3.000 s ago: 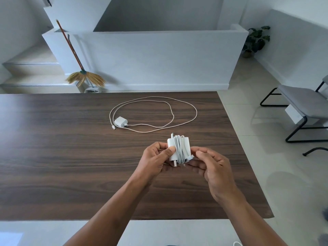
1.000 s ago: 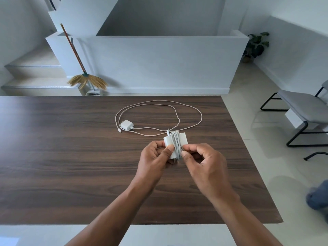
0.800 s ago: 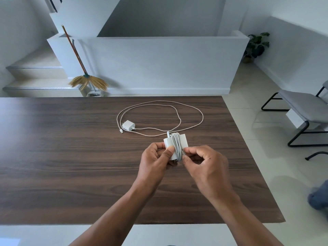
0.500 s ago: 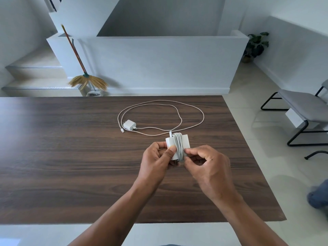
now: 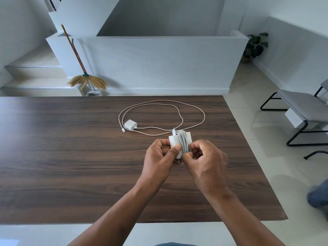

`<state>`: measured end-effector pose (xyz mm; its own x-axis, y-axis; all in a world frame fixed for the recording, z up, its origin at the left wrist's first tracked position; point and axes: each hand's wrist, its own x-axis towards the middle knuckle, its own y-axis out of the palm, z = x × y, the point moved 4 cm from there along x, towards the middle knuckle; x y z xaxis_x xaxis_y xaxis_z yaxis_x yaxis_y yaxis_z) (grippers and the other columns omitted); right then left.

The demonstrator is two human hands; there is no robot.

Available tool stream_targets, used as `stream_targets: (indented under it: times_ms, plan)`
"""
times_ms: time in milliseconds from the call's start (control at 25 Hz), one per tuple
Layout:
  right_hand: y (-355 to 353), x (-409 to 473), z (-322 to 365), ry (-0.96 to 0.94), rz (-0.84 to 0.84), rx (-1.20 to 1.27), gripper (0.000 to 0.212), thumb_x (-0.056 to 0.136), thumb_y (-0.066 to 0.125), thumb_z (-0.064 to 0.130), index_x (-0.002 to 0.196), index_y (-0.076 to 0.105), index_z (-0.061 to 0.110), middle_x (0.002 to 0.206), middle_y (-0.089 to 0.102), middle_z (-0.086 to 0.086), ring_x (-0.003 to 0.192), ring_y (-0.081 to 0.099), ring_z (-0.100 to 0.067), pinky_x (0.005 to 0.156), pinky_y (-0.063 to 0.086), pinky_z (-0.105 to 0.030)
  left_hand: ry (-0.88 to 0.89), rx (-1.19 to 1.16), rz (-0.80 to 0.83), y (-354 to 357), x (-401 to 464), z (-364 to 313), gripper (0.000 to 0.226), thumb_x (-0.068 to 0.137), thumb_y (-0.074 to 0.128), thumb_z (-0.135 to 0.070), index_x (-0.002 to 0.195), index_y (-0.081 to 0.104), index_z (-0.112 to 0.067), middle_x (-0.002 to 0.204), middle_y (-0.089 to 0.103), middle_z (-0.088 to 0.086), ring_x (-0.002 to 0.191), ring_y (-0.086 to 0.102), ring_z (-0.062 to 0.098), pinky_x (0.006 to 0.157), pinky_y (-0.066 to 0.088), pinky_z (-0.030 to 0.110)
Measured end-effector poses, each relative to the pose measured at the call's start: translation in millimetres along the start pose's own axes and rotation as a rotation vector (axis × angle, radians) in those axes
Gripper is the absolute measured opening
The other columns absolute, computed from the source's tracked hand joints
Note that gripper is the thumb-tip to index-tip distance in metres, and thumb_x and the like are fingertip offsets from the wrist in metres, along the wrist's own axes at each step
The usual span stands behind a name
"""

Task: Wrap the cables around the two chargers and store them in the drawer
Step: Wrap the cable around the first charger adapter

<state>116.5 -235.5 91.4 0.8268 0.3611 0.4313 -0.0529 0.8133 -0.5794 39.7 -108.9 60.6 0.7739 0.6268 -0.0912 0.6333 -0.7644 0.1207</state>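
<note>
Both my hands sit together over the table (image 5: 71, 157), clamped on the first charger (image 5: 174, 142). Left hand (image 5: 159, 160) grips the white block, thumb pressed on its face; right hand (image 5: 205, 160) pinches the wrapped cable (image 5: 183, 141) at the block's right side, fingers curled. The coil looks nearly done, cable end sticking up at the top, so I judge the tuck-in is the step in hand.

Key relation: second charger (image 5: 131, 124) lies on the table at about 11 o'clock from my hands, near, not touching. Left hand is nearer. Its loose cable (image 5: 195, 107) loops wide toward 12 to 1 o'clock, long axis running left-right, near edge passing just behind the held block. Next reach probably goes forward-left.

Surface: dark wood-grain tabletop. No drawer in view, cannot tell where it is.

Room: broom (image 5: 83, 75) at 11 o'clock against a white half wall (image 5: 159, 64), steps at 10, potted plant (image 5: 255, 47) at 1, chair (image 5: 301, 110) at 3, pale tiled floor.
</note>
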Motion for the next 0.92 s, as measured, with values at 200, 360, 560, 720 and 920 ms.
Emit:
stream_targets:
  times_ms: [200,360,560,720,920]
  plan:
    - [6.4,-2.0,-1.9,0.023,-0.021,0.085,0.021,0.070,0.081,0.008,0.086,0.071,0.016,0.071,0.070,0.008,0.060,0.067,-0.010,0.061,0.059,-0.032,-0.026,-0.042,0.015,-5.6,3.5,4.5,0.025,0.099,0.068,-0.015,0.119,0.062,0.000,0.100,0.081,0.021,0.096,0.078,0.040,0.087,0.063,0.052]
    - [6.8,-3.4,-10.9,0.122,0.007,0.234,0.021,0.074,0.083,0.005,0.086,0.071,0.017,0.072,0.071,0.010,0.065,0.068,-0.005,0.064,0.053,-0.011,-0.075,-0.112,0.001,-9.4,6.0,7.1,0.027,0.099,0.067,-0.013,0.119,0.062,0.002,0.099,0.081,0.020,0.083,0.078,0.027,0.083,0.065,0.047]
    - [8.5,-3.5,-26.2,0.211,0.085,0.426,0.012,0.085,0.084,0.011,0.091,0.078,0.019,0.082,0.079,0.006,0.075,0.074,-0.009,0.071,0.062,-0.024,-0.119,-0.167,-0.017,-13.7,13.6,8.2,0.029,0.098,0.068,-0.014,0.121,0.062,0.004,0.098,0.081,0.020,0.071,0.076,0.017,0.085,0.064,0.053]
    - [7.9,-3.9,-30.5,0.196,0.144,0.437,0.015,0.087,0.082,0.010,0.099,0.081,0.019,0.092,0.080,0.007,0.087,0.078,-0.010,0.078,0.062,-0.024,-0.130,-0.172,0.011,-11.0,13.1,7.8,0.030,0.098,0.067,-0.013,0.122,0.062,0.004,0.100,0.081,0.020,0.075,0.078,0.018,0.080,0.066,0.045]
    - [3.1,-6.7,-29.3,0.165,0.149,0.388,0.017,0.086,0.083,0.009,0.101,0.082,0.017,0.093,0.079,0.009,0.087,0.076,-0.006,0.077,0.060,-0.017,-0.129,-0.169,0.003,-8.5,11.9,9.2,0.030,0.098,0.067,-0.013,0.122,0.062,0.004,0.100,0.082,0.019,0.077,0.078,0.019,0.076,0.067,0.040]
